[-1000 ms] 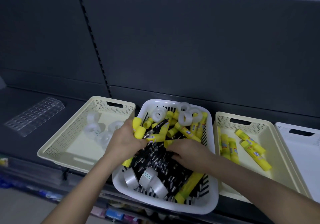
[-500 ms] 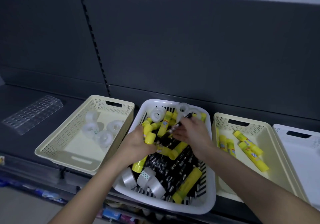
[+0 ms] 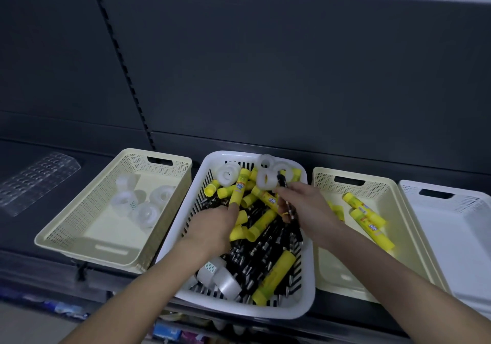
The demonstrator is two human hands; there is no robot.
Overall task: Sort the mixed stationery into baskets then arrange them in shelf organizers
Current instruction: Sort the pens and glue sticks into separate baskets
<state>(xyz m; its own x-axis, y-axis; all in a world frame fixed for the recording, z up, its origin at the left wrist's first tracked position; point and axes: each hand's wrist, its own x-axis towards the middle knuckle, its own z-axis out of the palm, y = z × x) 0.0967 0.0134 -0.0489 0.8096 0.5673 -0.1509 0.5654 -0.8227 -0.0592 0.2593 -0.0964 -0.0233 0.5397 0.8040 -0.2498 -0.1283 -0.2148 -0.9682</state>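
Nearest to the person, the front end of the white basket [image 3: 305, 306] on the shelf [image 3: 24, 237] holds a few tape rolls [image 3: 225, 281] and one thick glue stick [image 3: 275, 277]. They lie over a dense layer of black pens [image 3: 252, 261], and this mixed pile is what the task wants separated. A little further in, the left hand [image 3: 212, 229] is lowered into the pile, its fingers bent down among small yellow glue sticks [image 3: 240, 221]. Whether it really clamps one of them I cannot tell, because the back of the hand covers them. The right hand [image 3: 303, 208] pinches one pen [image 3: 286, 197] between thumb and fingers and holds it above the pile, probably to carry it out by kind. At the sides, the left cream basket [image 3: 66, 237] holds only clear rolls [image 3: 148, 210] and the right cream basket [image 3: 326, 269] holds only sorted glue sticks [image 3: 369, 218], so each basket takes one kind. The second white basket [image 3: 451, 237], at the far right, is likely meant for pens. Farthest left lies a clear organizer [image 3: 37, 178], I think for the later arranging.
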